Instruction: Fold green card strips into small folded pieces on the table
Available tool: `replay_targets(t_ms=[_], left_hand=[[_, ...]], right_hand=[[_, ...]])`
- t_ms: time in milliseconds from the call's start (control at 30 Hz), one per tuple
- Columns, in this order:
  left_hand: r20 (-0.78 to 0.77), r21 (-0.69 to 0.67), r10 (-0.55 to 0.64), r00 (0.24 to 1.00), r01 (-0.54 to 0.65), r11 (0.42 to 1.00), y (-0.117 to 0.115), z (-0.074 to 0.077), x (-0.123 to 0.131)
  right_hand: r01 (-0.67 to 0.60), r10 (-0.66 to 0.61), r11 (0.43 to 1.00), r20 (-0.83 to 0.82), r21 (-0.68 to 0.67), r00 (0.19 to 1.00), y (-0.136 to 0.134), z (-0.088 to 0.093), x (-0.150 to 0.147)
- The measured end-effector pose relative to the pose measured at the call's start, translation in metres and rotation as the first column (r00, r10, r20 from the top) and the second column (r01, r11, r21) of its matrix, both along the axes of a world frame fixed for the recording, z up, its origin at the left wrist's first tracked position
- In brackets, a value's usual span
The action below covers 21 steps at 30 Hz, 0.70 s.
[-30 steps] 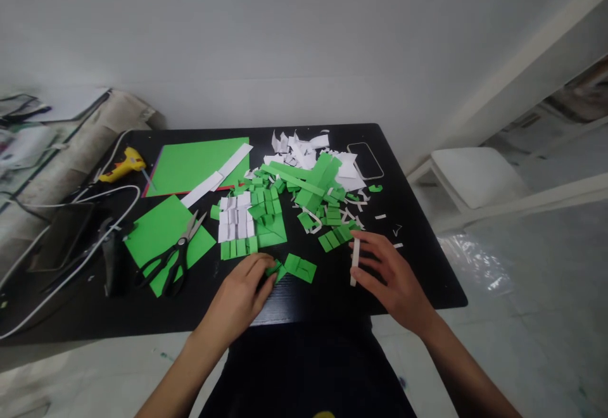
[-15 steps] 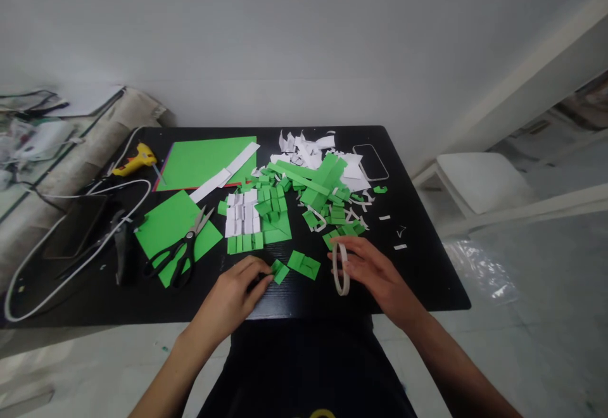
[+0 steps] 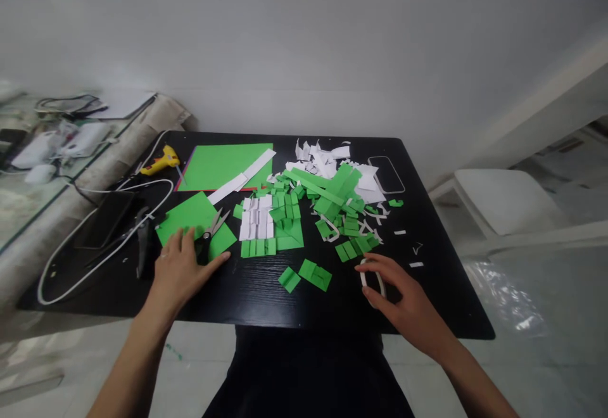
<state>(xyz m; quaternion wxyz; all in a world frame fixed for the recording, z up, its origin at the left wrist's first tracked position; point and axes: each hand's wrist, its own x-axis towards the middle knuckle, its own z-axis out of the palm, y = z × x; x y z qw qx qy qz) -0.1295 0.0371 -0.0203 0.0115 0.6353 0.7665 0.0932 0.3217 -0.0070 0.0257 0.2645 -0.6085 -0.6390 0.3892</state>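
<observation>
My left hand [image 3: 178, 269] lies over the handles of the black scissors [image 3: 207, 234], fingers spread and thumb stretched to the right; whether it touches them is hard to tell. Under the scissors is a green paper sheet [image 3: 183, 213]. Near the table's right front, my right hand [image 3: 401, 294] holds a thin whitish ring, like a roll of tape [image 3: 382, 284], between thumb and fingers. Two creased green paper pieces, a small one [image 3: 289, 279] and a wider one [image 3: 315, 275], lie between my hands. Folded white strips [image 3: 256, 217] and green strips sit behind them.
A heap of green cuttings [image 3: 339, 189] and white scraps [image 3: 325, 160] covers the back middle. A yellow glue gun [image 3: 162, 161], a looping white cable [image 3: 42, 285] and a dark phone [image 3: 107, 218] are at left. A white stool [image 3: 498, 199] stands right of the table.
My left hand has left the small green piece and moved left to the scissors, its fingers spreading. My right hand still holds the ring, now tilted and farther right. The view has shifted slightly.
</observation>
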Motion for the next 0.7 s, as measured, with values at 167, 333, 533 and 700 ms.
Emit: replay_targets(t_ms=[167, 333, 533, 700], left_hand=[[0.011, -0.004, 0.014, 1.000, -0.014, 1.000, -0.009, -0.011, 0.011], [0.039, 0.045, 0.012, 0.999, -0.014, 0.999, -0.012, -0.007, 0.013], [0.142, 0.148, 0.027, 0.990, -0.049, 0.988, -0.013, -0.013, 0.006], [0.170, 0.175, 0.028, 0.985, -0.058, 0.983, -0.010, -0.015, 0.002]], right_hand=[[0.025, -0.031, 0.998, 0.120, 0.054, 0.992, -0.004, -0.008, 0.004], [0.031, -0.048, 0.996, 0.196, 0.090, 0.980, -0.005, -0.016, 0.005], [-0.006, -0.036, 0.985, 0.237, 0.175, 0.971, -0.008, -0.026, 0.002], [-0.045, 0.011, 0.988, 0.226, 0.146, 0.974, -0.010, -0.023, 0.002]])
